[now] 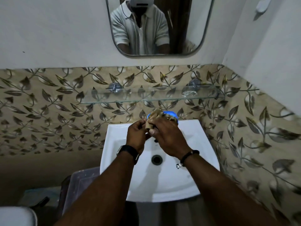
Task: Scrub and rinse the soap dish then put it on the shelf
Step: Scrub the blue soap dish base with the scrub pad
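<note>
1. Head camera looks down on a white washbasin (pixel 192 144), and both hands meet over its back edge, just where the tap would be; the tap itself is hidden behind them

2. Blue soap dish (pixel 171 114) shows only as a curved rim past the fingers, at the far side of the hands, near the leaf-patterned wall tiles (pixel 48 111); whether it rests on the basin ledge or is held up I cannot tell

3. Right hand (pixel 166 137) is curled shut round a brownish fibrous scrubber (pixel 157 112), pressing it down against the dish; the thumb is tucked toward the other hand

4. Left hand (pixel 136 136) is half closed, fingertips pinched at the near left end of the scrubber or dish; exactly what it grips is hidden by the knuckles

5. From where I stand the dish's long axis seems to run left to right, parallel to the wall, with the right hand lying over most of it, so that hand looks the nearer and better placed for scrubbing

6. Glass shelf (pixel 146 95) hangs on the wall straight above and beyond the dish, well apart from both hands, and its middle looks bare; the eventual lift would go up and away from the person

7. No running water is visible, so I judge this to be the scrubbing stage, with rinsing and shelving not yet done
</note>
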The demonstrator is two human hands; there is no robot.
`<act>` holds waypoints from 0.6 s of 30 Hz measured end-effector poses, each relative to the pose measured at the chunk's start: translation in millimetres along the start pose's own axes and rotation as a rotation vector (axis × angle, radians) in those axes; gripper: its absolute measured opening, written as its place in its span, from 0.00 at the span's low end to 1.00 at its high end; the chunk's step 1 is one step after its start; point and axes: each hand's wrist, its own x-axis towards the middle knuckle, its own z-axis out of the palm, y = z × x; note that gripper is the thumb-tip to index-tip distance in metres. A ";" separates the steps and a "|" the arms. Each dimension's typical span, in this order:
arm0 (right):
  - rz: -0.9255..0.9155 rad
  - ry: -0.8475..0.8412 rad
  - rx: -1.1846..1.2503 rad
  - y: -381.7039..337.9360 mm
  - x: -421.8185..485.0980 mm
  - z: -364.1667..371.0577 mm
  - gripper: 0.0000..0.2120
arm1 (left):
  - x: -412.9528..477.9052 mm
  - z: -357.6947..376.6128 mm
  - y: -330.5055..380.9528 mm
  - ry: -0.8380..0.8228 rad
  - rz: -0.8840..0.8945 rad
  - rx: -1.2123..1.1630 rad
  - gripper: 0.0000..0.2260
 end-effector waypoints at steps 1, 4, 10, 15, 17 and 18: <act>0.015 -0.015 0.024 -3.9 -2.4 1.0 0.16 | -2.1 -3.0 1.8 -0.004 0.000 -0.003 0.12; -0.028 -0.072 -0.098 -6.9 -5.5 -1.1 0.22 | -7.7 -13.7 8.4 -0.036 0.019 0.008 0.12; -0.033 -0.111 -0.485 -6.0 2.4 -15.0 0.22 | -14.6 -30.2 15.9 -0.077 0.056 -0.057 0.07; 0.074 0.013 -0.639 -14.8 9.4 -21.9 0.15 | -19.1 -33.6 20.7 -0.018 0.108 -0.083 0.03; 0.184 0.124 -0.574 -30.8 15.8 -15.9 0.17 | -21.1 -30.4 19.8 -0.041 0.112 -0.102 0.03; 0.238 0.141 -0.529 -37.8 18.3 -12.3 0.17 | -22.4 -28.7 19.5 -0.063 0.109 -0.100 0.03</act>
